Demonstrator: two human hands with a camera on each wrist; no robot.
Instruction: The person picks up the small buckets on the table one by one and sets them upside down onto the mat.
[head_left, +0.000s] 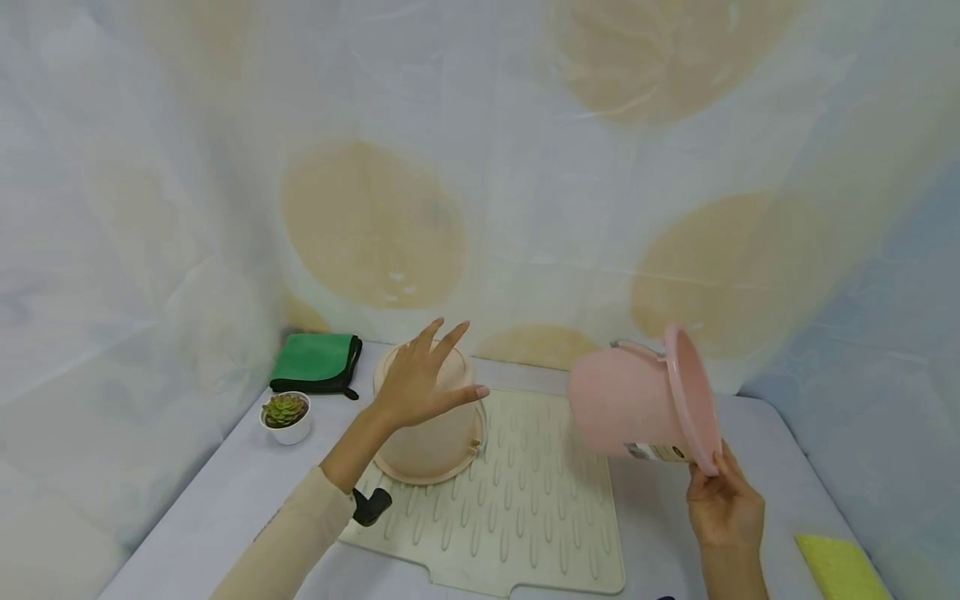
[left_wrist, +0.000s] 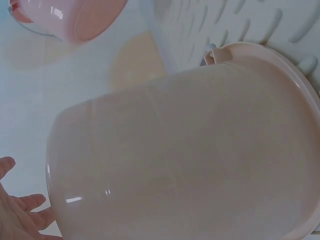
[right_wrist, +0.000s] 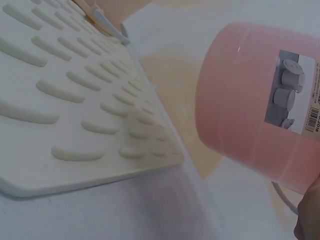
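Observation:
In the head view my left hand (head_left: pixel 415 387), fingers spread, is over an upside-down beige bucket (head_left: pixel 427 454). This bucket (left_wrist: pixel 180 155) stands rim-down on a pale ridged drying mat (head_left: pixel 517 500). By its base, the left wrist view shows my fingers (left_wrist: pixel 31 201); whether they touch it I cannot tell. At the right, my right hand (head_left: pixel 726 500) grips the rim of a pink bucket (head_left: pixel 622 400). That bucket is held tipped on its side above the table, mouth to the right. A printed label (right_wrist: pixel 292 92) shows on its wall.
A folded green cloth (head_left: pixel 311 358) lies at the back left, with a small potted succulent (head_left: pixel 287 417) in front of it. A yellow cloth or sponge (head_left: pixel 840 567) lies at the front right. Patterned fabric walls (head_left: pixel 510 208) enclose the table.

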